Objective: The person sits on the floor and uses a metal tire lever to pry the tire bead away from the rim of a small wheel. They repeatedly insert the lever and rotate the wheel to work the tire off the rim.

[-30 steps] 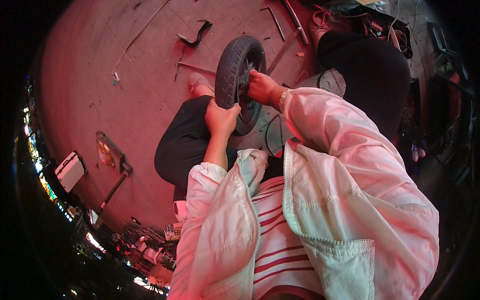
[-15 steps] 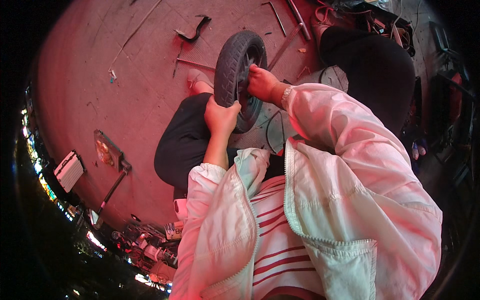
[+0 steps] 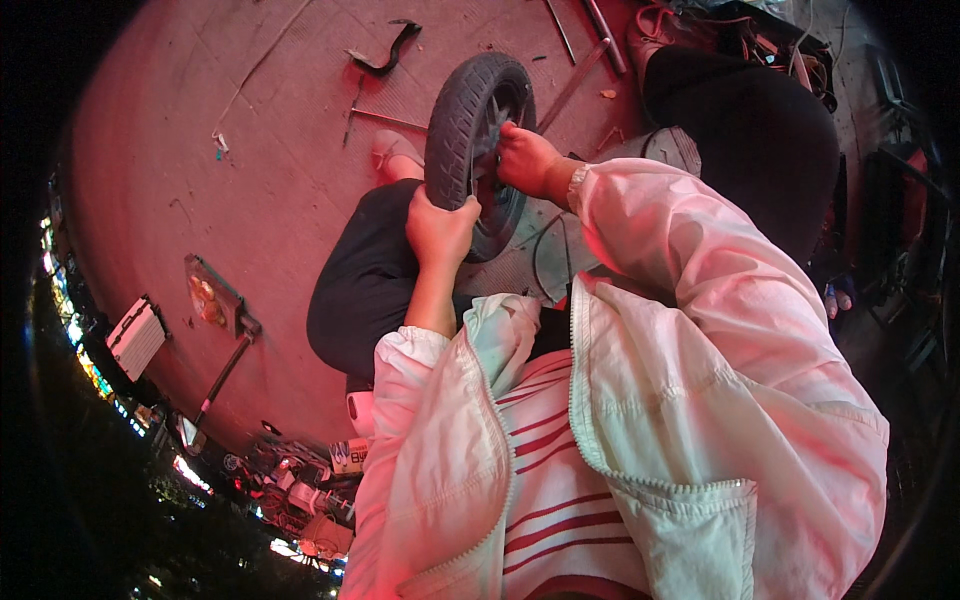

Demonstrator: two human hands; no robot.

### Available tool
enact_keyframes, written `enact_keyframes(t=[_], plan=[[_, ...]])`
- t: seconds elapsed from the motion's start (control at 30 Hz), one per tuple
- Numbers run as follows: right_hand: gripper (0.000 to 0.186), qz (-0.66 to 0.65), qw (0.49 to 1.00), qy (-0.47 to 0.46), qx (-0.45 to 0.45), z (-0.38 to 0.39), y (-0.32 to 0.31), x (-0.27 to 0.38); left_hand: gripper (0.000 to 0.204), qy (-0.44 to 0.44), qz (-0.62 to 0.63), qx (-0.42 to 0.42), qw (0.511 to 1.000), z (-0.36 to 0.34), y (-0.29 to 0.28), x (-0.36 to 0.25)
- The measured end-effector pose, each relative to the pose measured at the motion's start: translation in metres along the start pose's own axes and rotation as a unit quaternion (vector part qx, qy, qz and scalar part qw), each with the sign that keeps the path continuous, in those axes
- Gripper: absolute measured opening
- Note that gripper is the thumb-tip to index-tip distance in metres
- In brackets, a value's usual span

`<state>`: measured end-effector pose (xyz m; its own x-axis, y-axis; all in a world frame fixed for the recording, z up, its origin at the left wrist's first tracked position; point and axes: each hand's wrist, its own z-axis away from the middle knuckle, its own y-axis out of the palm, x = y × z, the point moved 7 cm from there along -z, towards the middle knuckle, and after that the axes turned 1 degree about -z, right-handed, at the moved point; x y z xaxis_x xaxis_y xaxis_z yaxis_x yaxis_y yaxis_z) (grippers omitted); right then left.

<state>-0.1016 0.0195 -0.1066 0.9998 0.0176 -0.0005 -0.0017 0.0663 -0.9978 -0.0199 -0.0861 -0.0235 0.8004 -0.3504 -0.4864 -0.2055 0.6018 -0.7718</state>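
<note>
A black wheel with treaded tyre point(image 3: 450, 120) stands upright between my bent legs. My left hand point(image 3: 440, 225) grips the tyre's lower left part, fingers wrapped round it and thumb on top. At the hub, inside the rim, my right hand point(image 3: 525, 155) has its fingers curled closed; what they hold is hidden. A thin metal piece shows inside the wheel beside my left thumb, too small to name. Behind the wheel, a metal rod point(image 3: 385, 117) lies on the floor, and a grey flat piece point(image 3: 677, 149) lies under my right forearm.
Around me on the floor point(image 3: 250, 150) lie a curved black piece point(image 3: 385, 55), long metal bars point(image 3: 603, 32), a bag of cables point(image 3: 785, 50), a silver case point(image 3: 138, 338), a tray-like piece point(image 3: 215, 300) with a pole point(image 3: 228, 378), and clutter point(image 3: 300, 490) at lower left.
The wheel, both hands and the floor items sit slightly higher in the picture, as the view has shifted. Both hands keep their places on the wheel.
</note>
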Motion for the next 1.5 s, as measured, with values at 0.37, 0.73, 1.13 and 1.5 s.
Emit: enact_keyframes(t=[0.37,0.73,1.13,1.5], plan=[[0.016,0.005,0.999,-0.014,0.041,0.001,0.005,0.004,0.048,-0.003,-0.008,0.005,1.000,-0.001,-0.001,0.000],[0.019,-0.004,0.998,-0.013,0.057,-0.003,0.003,0.001,0.047,-0.002,-0.010,0.011,1.000,-0.003,0.000,-0.003],[0.018,-0.008,0.999,-0.009,0.049,-0.006,0.019,0.008,0.048,0.007,-0.006,-0.003,1.000,-0.005,0.004,0.008],[0.027,-0.005,0.987,0.126,0.097,0.002,0.047,0.019,0.051,-0.001,-0.022,-0.002,1.000,-0.005,0.005,0.008]])
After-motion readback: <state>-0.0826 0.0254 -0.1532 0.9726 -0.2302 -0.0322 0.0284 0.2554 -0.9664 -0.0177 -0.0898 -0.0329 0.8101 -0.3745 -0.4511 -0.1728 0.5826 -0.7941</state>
